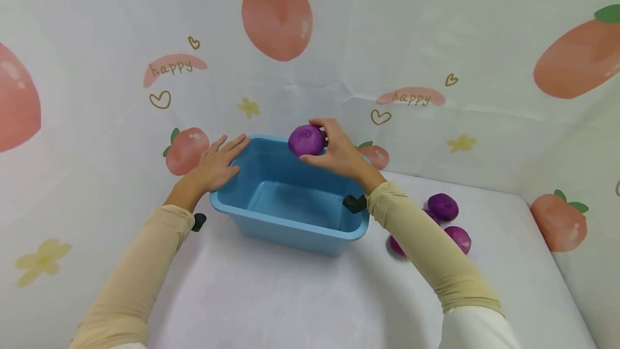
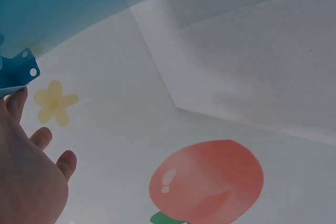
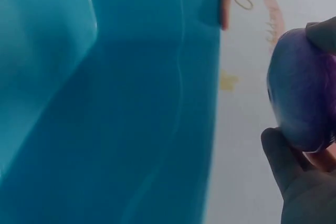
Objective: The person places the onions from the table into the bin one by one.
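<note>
A light blue plastic basin [image 1: 286, 237] stands on the white-covered table. With fingers spread, my left hand [image 1: 218, 167] rests on its left rim. Above the far side of the basin, my right hand [image 1: 341, 151] grips a purple onion [image 1: 306, 140] between thumb and fingers. In the right wrist view the same onion [image 3: 300, 90] sits at the right, beyond the basin's edge, with the thumb and fingertips around it. The left wrist view shows part of the left hand [image 2: 31, 169] under the blue plastic, its fingertips at a piece with round holes.
Several more purple onions [image 1: 443, 207] lie on the table [image 1: 504, 268] to the right of the basin, partly hidden by my right forearm. A white cloth backdrop [image 1: 339, 31] printed with peaches rises behind the basin. Black wrist-camera parts [image 1: 355, 203] show at both wrists.
</note>
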The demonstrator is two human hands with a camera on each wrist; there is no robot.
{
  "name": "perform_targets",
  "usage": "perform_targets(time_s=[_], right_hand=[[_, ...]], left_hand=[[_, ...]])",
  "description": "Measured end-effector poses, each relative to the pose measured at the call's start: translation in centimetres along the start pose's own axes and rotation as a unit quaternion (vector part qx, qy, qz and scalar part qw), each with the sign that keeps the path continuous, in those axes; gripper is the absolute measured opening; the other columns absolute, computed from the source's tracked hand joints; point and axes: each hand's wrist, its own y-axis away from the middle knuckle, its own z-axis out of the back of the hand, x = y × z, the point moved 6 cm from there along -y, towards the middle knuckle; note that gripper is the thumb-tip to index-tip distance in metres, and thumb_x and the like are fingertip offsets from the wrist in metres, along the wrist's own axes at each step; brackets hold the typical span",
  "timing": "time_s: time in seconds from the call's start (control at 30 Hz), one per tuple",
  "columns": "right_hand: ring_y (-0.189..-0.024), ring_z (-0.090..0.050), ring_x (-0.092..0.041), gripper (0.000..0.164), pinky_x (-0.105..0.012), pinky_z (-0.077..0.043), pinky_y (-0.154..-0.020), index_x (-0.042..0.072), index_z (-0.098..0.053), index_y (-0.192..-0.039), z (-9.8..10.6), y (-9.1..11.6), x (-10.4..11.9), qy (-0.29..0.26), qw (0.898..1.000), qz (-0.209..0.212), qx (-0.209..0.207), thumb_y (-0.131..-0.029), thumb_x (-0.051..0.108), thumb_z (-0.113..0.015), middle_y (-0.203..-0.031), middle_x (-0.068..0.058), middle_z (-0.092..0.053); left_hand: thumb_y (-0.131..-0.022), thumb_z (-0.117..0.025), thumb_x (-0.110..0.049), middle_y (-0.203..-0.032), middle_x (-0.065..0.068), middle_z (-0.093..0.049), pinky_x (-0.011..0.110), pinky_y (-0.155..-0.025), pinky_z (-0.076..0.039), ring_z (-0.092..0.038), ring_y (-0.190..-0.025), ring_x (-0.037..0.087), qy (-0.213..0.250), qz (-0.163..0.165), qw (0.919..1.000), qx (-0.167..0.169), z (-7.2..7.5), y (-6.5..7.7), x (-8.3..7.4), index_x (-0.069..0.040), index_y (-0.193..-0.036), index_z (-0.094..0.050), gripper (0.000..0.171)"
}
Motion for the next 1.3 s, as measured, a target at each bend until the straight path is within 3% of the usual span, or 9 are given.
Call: perform_targets(time_s=[0.33,0.67,0.83,1.03,1.3], right_hand=[[-0.126,-0.054,-0.023,0.082,-0.034,-0.058,-0.098,0.005,-0.043,-0.148,-5.5,-2.8,0.7,-0.012,0.998,0.030,0.059,-0.082,0.029,-0.085,-0.142,-0.013,-0.050],[-0.129,-0.054,-0.021,0.083,-0.033,-0.058,-0.099,0.006,-0.046,-0.147,-8.3,-4.6,0.0,0.019,0.994,0.021,0.107,-0.080,0.035,-0.085,-0.144,-0.010,-0.053],[-0.127,-0.055,-0.020,0.080,-0.032,-0.056,-0.101,0.006,-0.046,-0.148,-9.5,-4.8,-0.1,0.033,0.991,0.039,0.126,-0.082,0.034,-0.083,-0.145,-0.010,-0.053],[-0.126,-0.056,-0.018,0.081,-0.032,-0.056,-0.102,0.008,-0.045,-0.149,-10.6,-4.3,-0.9,0.039,0.987,0.011,0.155,-0.082,0.034,-0.084,-0.144,-0.007,-0.054],[-0.131,-0.055,-0.020,0.084,-0.035,-0.052,-0.109,0.010,-0.044,-0.151,-12.7,-3.9,-2.2,0.084,0.973,-0.005,0.213,-0.082,0.038,-0.084,-0.144,-0.005,-0.056]], left_hand=[[-0.099,-0.043,-0.025,-0.174,0.002,-0.012,0.077,-0.120,-0.003,0.002,-0.159,0.046,0.005,0.003,1.0000,-0.008,-0.1,-0.3,0.2,-0.029,-0.165,-0.016,0.071],[-0.099,-0.041,-0.025,-0.174,0.001,-0.012,0.079,-0.119,-0.004,0.001,-0.159,0.045,0.019,-0.008,0.9998,-0.008,-0.1,-0.4,0.3,-0.029,-0.165,-0.017,0.070],[-0.098,-0.038,-0.025,-0.174,-0.001,-0.012,0.080,-0.118,-0.004,0.001,-0.159,0.045,0.030,-0.014,0.9994,-0.009,-0.1,-0.4,0.5,-0.029,-0.165,-0.016,0.070],[-0.098,-0.036,-0.025,-0.174,-0.002,-0.011,0.079,-0.119,-0.003,0.002,-0.160,0.045,0.034,-0.017,0.9992,-0.014,-0.1,-0.3,0.6,-0.030,-0.165,-0.016,0.070],[-0.097,-0.037,-0.023,-0.174,-0.002,-0.013,0.079,-0.119,-0.002,0.001,-0.160,0.045,0.045,-0.015,0.9986,-0.024,-0.3,-0.1,0.6,-0.029,-0.165,-0.017,0.070]])
